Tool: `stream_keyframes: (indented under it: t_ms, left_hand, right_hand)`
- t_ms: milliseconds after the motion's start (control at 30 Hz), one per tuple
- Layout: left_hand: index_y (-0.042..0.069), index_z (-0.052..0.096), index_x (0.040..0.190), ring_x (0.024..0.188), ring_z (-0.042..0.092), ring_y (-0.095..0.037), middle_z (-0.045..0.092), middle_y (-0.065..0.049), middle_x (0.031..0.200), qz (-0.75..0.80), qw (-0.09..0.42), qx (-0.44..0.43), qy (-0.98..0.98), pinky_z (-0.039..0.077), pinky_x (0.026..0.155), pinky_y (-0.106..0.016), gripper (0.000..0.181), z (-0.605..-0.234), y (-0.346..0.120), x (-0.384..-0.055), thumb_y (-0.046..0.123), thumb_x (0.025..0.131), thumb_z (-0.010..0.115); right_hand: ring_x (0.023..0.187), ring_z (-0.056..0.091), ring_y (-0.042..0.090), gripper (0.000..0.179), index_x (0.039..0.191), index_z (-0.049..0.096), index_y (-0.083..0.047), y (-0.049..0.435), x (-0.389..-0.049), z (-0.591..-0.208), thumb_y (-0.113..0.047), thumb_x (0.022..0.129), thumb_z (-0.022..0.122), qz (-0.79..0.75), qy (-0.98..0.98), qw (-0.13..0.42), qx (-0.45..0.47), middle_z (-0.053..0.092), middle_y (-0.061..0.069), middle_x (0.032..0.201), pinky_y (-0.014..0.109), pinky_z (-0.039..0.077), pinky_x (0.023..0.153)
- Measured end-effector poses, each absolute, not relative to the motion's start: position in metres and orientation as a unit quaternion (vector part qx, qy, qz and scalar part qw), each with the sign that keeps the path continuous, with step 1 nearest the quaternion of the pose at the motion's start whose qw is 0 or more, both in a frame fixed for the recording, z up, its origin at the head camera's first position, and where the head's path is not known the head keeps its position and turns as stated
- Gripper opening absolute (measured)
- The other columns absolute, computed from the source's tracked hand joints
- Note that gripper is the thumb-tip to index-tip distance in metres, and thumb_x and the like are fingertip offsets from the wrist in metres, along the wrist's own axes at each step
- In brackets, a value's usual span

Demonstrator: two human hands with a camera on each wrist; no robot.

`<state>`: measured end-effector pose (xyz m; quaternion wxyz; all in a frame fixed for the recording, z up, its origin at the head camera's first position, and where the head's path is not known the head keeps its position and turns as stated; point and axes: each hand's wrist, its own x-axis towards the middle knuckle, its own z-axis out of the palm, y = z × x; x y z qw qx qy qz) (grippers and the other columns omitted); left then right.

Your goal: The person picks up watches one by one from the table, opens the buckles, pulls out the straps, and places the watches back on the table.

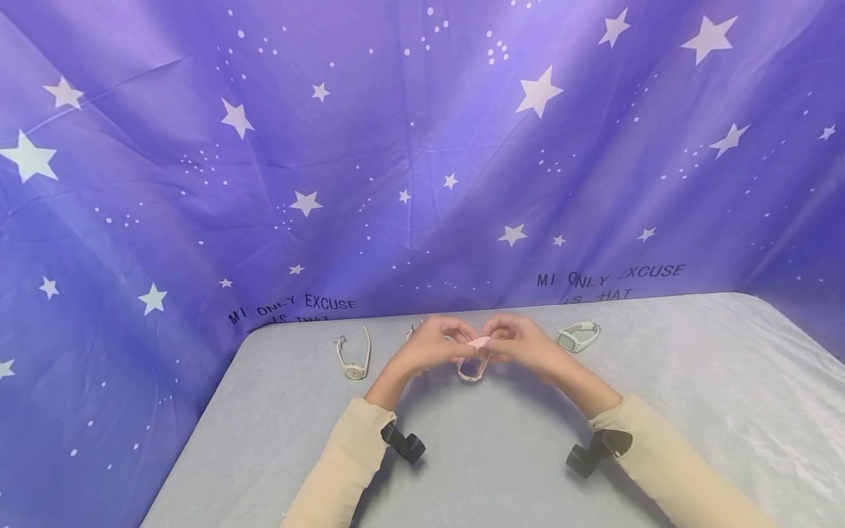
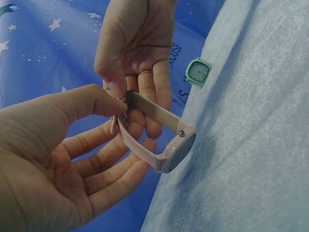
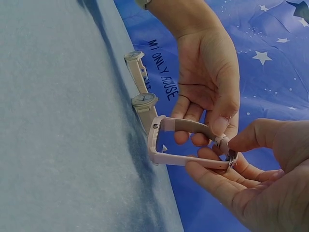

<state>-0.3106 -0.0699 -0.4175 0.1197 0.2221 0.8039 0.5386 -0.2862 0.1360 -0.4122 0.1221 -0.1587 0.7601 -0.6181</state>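
Note:
Both hands hold a pink wristwatch (image 1: 470, 377) above the table, its strap bent into a loop and its case hanging lowest. In the left wrist view, the left hand (image 2: 72, 145) pinches one strap end between thumb and forefinger. Across from it, the right hand (image 2: 137, 53) grips the strap at the metal buckle (image 2: 129, 98). The right wrist view shows the buckle (image 3: 232, 158) at the right hand's (image 3: 270, 169) fingertips, with the left thumb pressing on the strap beside it. Fingertips partly hide where the strap ends meet.
A cream watch (image 1: 355, 370) lies on the grey cloth-covered table (image 1: 488, 469) at the left. Another watch (image 3: 145, 100), mostly behind the left hand in the head view, lies near it. A mint green watch (image 1: 578, 337) is at the right. A purple starry curtain (image 1: 422, 147) hangs behind.

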Motion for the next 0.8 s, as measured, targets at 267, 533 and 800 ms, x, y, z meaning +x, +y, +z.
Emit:
stream_keyframes:
  t_ms: [267, 533, 800]
  left_hand:
    - [-0.001, 0.076, 0.103, 0.072, 0.066, -0.008, 0.076, -0.015, 0.089, 0.536, 0.121, 0.224, 0.805, 0.063, 0.072, -0.034, 0.022, -0.413, -0.0709, -0.3073, 0.004, 0.081, 0.076]
    - [0.0, 0.077, 0.103, 0.074, 0.069, -0.01, 0.078, -0.014, 0.095, 0.529, 0.129, 0.228, 0.807, 0.063, 0.077, -0.044, 0.022, -0.4129, -0.073, -0.3094, 0.005, 0.081, 0.08]
    - [0.001, 0.078, 0.103, 0.076, 0.069, -0.01, 0.078, -0.013, 0.093, 0.536, 0.136, 0.226, 0.802, 0.061, 0.071, -0.027, 0.023, -0.414, -0.0737, -0.311, 0.004, 0.081, 0.081]
  right_hand:
    - [0.089, 0.073, 0.022, 0.023, 0.11, 0.056, 0.013, 0.1373, -0.2866, -0.4117, 0.001, 0.091, 0.062, -0.619, 0.762, 0.112, -0.155, 0.073, 0.02, 0.093, 0.049, 0.062, 0.09]
    - [0.091, 0.074, 0.024, 0.022, 0.109, 0.056, 0.012, 0.1395, -0.2879, -0.4118, 0.001, 0.092, 0.062, -0.619, 0.759, 0.118, -0.162, 0.074, 0.022, 0.096, 0.051, 0.061, 0.091]
    - [0.092, 0.073, 0.023, 0.021, 0.109, 0.054, 0.011, 0.14, -0.2885, -0.4112, 0.0, 0.093, 0.062, -0.623, 0.755, 0.127, -0.161, 0.074, 0.019, 0.093, 0.052, 0.06, 0.092]
